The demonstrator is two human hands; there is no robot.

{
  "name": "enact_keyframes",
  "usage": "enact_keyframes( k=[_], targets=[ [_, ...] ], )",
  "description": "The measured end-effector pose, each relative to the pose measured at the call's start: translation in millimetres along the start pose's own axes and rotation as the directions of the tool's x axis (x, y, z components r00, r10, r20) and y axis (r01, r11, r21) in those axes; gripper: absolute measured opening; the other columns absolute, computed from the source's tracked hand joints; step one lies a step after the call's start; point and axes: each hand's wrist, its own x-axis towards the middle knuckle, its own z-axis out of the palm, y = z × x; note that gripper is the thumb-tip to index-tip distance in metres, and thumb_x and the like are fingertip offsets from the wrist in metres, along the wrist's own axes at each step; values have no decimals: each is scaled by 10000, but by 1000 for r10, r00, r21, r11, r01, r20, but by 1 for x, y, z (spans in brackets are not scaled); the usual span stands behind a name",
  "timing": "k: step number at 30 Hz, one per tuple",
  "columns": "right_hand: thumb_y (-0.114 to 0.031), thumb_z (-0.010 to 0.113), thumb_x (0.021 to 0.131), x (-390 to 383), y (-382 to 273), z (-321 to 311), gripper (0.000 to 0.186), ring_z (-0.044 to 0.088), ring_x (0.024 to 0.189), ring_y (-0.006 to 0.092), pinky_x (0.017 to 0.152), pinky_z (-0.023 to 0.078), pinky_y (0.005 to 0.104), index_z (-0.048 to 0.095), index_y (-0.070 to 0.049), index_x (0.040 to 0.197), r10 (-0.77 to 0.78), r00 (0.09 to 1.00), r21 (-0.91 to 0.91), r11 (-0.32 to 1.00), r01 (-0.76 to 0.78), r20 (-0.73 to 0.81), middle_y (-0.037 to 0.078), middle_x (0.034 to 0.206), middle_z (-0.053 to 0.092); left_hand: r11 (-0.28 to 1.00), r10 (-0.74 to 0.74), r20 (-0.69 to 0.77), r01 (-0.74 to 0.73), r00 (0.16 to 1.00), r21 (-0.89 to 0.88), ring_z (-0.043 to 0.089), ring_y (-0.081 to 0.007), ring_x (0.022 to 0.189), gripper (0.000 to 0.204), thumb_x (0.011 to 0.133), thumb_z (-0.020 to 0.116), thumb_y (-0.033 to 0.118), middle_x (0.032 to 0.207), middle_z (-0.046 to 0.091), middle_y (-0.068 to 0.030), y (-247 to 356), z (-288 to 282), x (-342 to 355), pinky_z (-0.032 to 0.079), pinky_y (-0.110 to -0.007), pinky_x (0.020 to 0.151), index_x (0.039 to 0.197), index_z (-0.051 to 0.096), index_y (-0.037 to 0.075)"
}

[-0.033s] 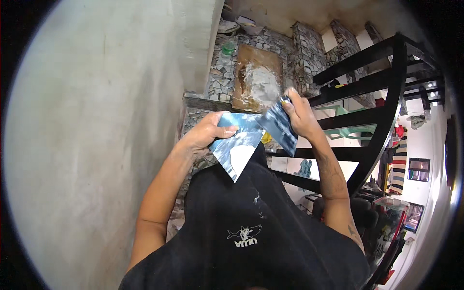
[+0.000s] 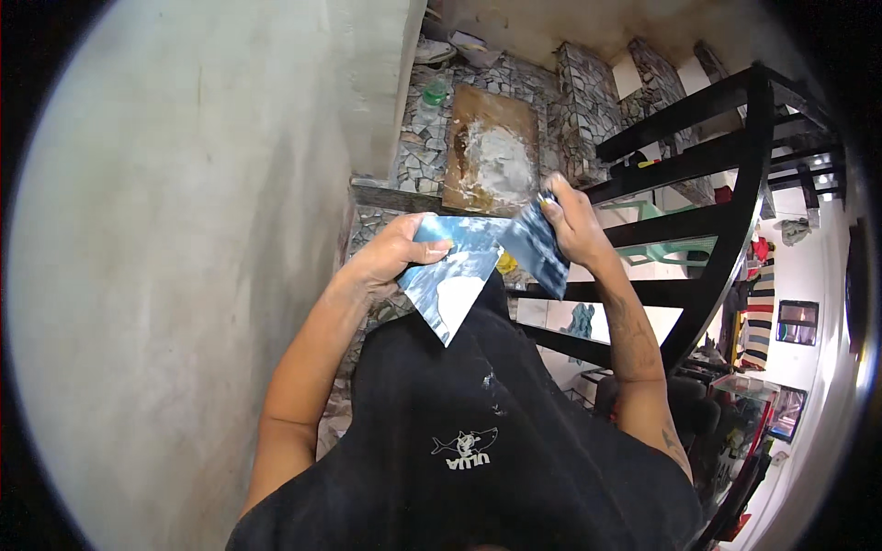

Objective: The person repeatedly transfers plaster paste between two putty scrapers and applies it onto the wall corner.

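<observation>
My left hand [image 2: 390,253] pinches a light blue and white patterned sheet [image 2: 450,262], thumb on top, its pointed corner hanging toward my lap. The sheet looks stiff and roughly triangular, with a plain white patch low on it. In my right hand [image 2: 574,220] is a darker blue patterned piece [image 2: 537,248], tilted and smeared by motion. Its left edge meets or overlaps the sheet's right corner; whether the two are joined I cannot tell. Most of the right fingers are hidden behind the piece or blurred. Both hands are above my black shirt [image 2: 441,395].
A board smeared with white material [image 2: 496,147] lies on stone-patterned flooring ahead, beside a green bottle [image 2: 434,92]. A plain wall [image 2: 202,230] rises at left. Black railings [image 2: 680,230] stand close on the right, with a green chair [image 2: 666,250] behind them.
My right hand and the darker piece have shifted slightly right and down. The left hand and its sheet stay almost still.
</observation>
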Motion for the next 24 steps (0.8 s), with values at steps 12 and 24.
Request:
enact_keyframes(
  k=[12, 24],
  targets=[
    [-122, 717, 617, -84, 94, -23, 316, 527, 648, 97, 608, 434, 235, 548, -15, 861, 535, 760, 551, 785, -284, -369, 24, 758, 579, 972, 224, -359, -234, 906, 15, 549, -136, 814, 308, 749, 548, -2, 916, 564, -78, 3, 11, 20, 438, -267, 760, 1044, 466, -37],
    [-158, 549, 589, -56, 4, -109, 100, 454, 708, 167, 661, 350, 317, 470, -120, 636, -512, 820, -648, 720, 247, -256, 2, 730, 456, 914, 256, -502, -376, 826, -153, 550, -195, 887, 329, 733, 467, -23, 972, 547, -126, -14, 56, 42, 443, -314, 812, 1058, 432, -61]
  ],
)
